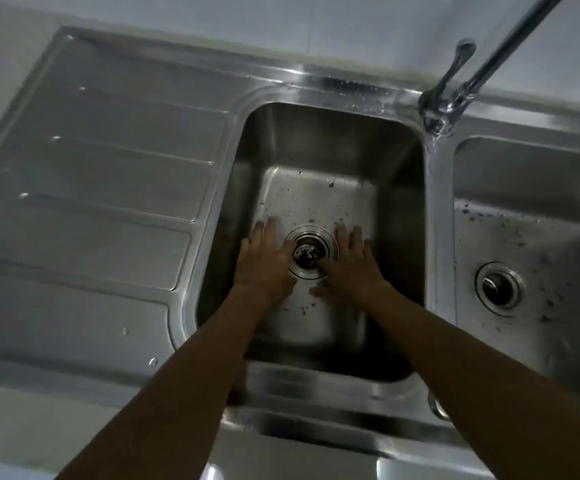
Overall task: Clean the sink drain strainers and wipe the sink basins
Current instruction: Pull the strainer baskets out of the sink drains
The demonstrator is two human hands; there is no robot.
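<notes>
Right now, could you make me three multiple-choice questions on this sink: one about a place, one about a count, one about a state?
1. Where are the left hand and the right hand?
A) on the tap
B) in the left basin, one each side of its strainer
C) on the drainboard

2. How many drain strainers show?
A) one
B) two
C) three

3. How are the basin floors?
A) dotted with dark specks
B) full of water
C) under a cloth

Answers:
1 B, both hands reach down beside that strainer.
2 B, the right basin has a second strainer.
3 A, specks show on both floors.
</notes>
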